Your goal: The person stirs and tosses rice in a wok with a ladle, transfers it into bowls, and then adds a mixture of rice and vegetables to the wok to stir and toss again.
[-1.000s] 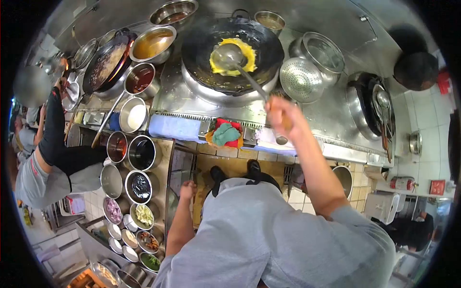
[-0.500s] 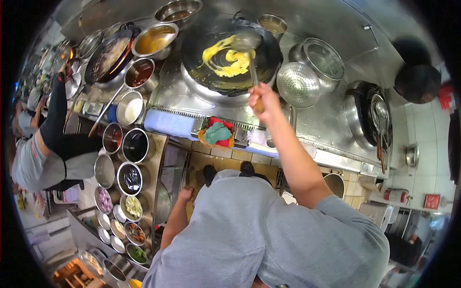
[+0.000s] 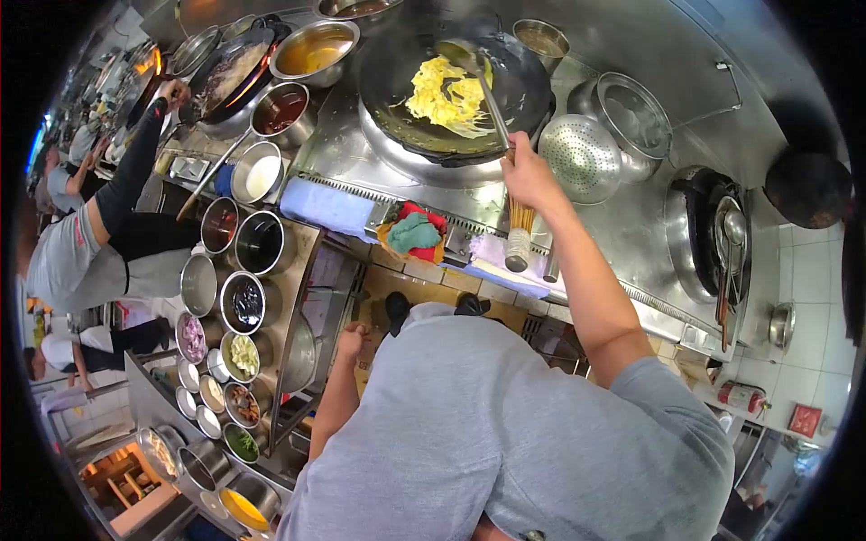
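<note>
Right hand (image 3: 532,180), upper centre-right: fingers wrapped firmly round the handle of a long-handled round metal ladle (image 3: 492,106), bowl tipped into the wok. Bright yellow clumped egg (image 3: 445,93) sits upper centre, spread over the middle of a wide black metal wok (image 3: 388,106); ladle bowl at its top edge, looks to be touching, exact contact hard to tell. Left hand (image 3: 353,341), lower left of centre, hangs low near the person's side, fingers loosely curled; cannot tell if anything is in the palm. Stirring well here, my read: keep the bowl low along the wok wall, get under the egg's edge, sweep inward, turn clumps over rather than mash them. Thin streaks at the egg's lower right probably want gathering first, since thin bits likely overcook quickest. Long handle, so steady wrist and short strokes; wide flicks could throw egg over the rim. Round silver perforated strainer (image 3: 580,158) lies just right of the wok, so keep elbow and handle clear. Crumpled green and red cloths (image 3: 413,232) at the stove's front edge, centre, well apart from the egg.
</note>
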{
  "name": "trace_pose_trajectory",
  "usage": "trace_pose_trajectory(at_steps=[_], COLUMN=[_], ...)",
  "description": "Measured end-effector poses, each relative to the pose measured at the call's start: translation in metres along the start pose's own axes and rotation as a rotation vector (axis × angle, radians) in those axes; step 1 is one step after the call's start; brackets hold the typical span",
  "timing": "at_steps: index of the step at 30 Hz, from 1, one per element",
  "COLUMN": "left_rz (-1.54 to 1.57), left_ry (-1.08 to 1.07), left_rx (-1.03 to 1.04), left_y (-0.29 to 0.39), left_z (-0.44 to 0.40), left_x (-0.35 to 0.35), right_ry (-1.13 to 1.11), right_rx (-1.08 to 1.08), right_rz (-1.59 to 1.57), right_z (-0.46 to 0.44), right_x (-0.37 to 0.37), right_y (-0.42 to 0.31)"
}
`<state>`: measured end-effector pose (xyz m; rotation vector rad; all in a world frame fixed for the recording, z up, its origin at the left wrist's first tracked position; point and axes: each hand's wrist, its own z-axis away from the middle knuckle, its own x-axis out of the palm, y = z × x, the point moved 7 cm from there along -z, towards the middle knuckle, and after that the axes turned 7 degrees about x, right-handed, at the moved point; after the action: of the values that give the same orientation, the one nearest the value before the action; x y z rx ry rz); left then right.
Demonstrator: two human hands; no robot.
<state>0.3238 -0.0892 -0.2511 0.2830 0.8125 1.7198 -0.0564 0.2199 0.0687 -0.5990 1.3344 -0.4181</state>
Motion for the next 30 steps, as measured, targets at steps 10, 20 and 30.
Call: trace_pose_trajectory(at_steps=[10, 20, 30], left_rz=[-0.115, -0.114, -0.075], left_ry=[-0.06, -0.015, -0.052], left_rx=[-0.05, -0.006, 0.12], left_y=[-0.017, 0.03, 0.027], left_z=[-0.005, -0.022, -0.045], left_x=[-0.005, -0.022, -0.03], right_ry=[-0.188, -0.189, -0.376], right_rx=[-0.349, -0.303, -0.177], right_rz=[0.062, 0.394, 0.229], right_z=[0.059, 0.124, 0.094], right_x=[0.02, -0.138, -0.112], right_y=[0.025, 0.116, 0.064])
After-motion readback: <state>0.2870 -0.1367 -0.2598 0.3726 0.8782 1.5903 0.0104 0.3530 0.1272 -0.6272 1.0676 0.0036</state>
